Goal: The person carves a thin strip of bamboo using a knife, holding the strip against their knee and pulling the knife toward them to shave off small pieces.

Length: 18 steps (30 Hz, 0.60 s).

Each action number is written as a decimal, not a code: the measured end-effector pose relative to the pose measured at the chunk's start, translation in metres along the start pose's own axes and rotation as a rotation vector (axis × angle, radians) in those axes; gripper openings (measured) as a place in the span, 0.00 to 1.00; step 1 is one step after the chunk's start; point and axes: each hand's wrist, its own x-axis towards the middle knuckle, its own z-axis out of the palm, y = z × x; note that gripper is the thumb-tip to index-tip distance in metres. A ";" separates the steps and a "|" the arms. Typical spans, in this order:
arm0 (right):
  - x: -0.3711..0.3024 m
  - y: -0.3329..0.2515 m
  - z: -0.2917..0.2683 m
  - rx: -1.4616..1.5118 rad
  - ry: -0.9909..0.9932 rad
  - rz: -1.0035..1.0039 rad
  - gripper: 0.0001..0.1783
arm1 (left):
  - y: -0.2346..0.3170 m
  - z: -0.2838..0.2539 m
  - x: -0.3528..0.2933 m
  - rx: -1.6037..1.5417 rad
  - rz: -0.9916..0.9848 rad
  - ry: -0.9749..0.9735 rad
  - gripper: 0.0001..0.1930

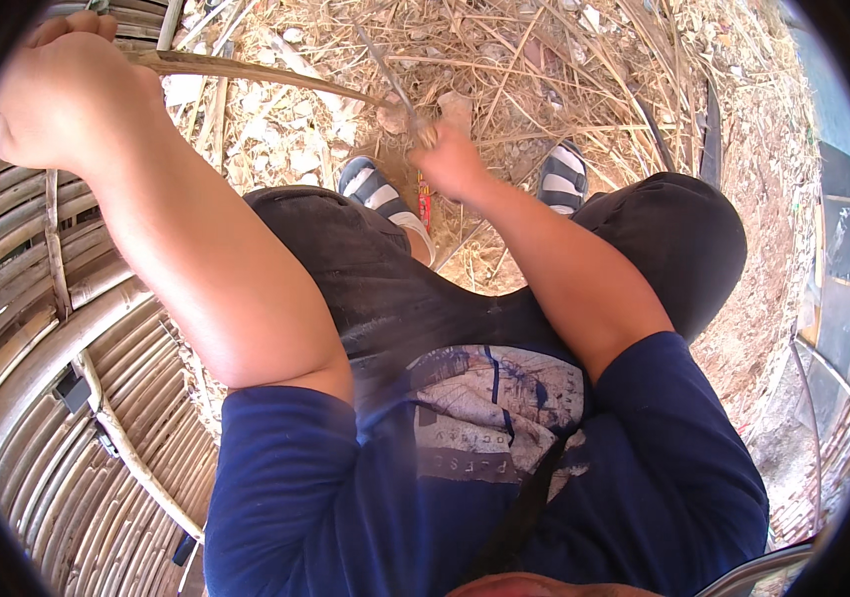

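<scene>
Raised at the upper left, my left hand (82,95) is closed round one end of a long split bamboo strip (256,72). The strip runs rightward, its far end coming close to my right hand (450,159). That hand is between my knees, fingers curled round a thin, slightly bent grey tool (385,65), which looks like a narrow blade pointing up and left. Motion blurs the grip, and the tool's exact kind is unclear. A pale, blunt piece (455,107) shows just beyond the knuckles. Whether the tool touches the strip, I cannot tell.
A slatted bamboo panel (136,428) stands along the left side. Dry straw and chips (514,50) litter the ground ahead. My feet in striped sandals (564,179) flank the work spot, with a small red item (425,207) beside one. Bluish sheets (843,229) line the right.
</scene>
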 end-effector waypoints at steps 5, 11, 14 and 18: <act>-0.004 -0.022 0.000 0.166 0.054 -0.134 0.23 | -0.006 -0.007 0.019 -0.072 -0.122 0.059 0.08; 0.006 0.051 0.025 -0.087 -0.116 0.118 0.27 | -0.003 0.000 0.022 0.043 -0.074 0.038 0.07; 0.010 0.048 0.015 -0.015 -0.176 0.251 0.25 | -0.008 -0.003 0.037 -0.017 -0.013 -0.072 0.08; 0.010 0.021 0.011 -0.010 -0.043 0.036 0.24 | 0.000 0.004 0.013 0.031 0.041 -0.020 0.08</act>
